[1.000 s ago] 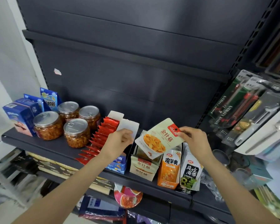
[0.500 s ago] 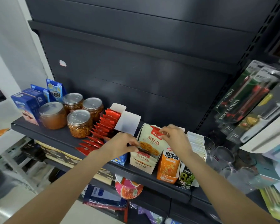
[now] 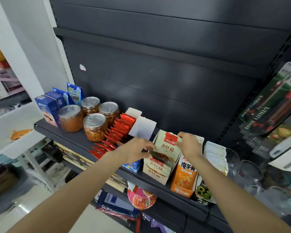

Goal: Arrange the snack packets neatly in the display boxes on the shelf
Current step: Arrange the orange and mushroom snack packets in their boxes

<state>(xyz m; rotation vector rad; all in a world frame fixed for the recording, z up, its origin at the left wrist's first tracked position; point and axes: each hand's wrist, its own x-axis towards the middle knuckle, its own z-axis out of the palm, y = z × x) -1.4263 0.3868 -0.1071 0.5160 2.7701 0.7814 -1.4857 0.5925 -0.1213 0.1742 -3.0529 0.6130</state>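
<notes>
A beige snack packet [image 3: 167, 145] with a red label stands upright at the back of the beige display box [image 3: 155, 174], behind other beige packets. My right hand [image 3: 188, 145] pinches its top right corner. My left hand [image 3: 136, 151] touches the packets at the box's left edge with its fingertips; whether it grips one I cannot tell. An orange display box [image 3: 183, 177] and a black-and-white box [image 3: 203, 192] of packets [image 3: 216, 155] stand to the right.
A row of red packets [image 3: 117, 132] and a blue box [image 3: 133, 165] lie left of the beige box. Several jars [image 3: 95, 127] and blue cartons [image 3: 48, 106] stand further left. Glass cups [image 3: 249, 169] sit right; hanging knife packs [image 3: 274, 105] beyond.
My right hand has lowered the beige packet from mid-air into the back of the beige box, now upright. My left hand moved from the white flap to the box's left edge.
</notes>
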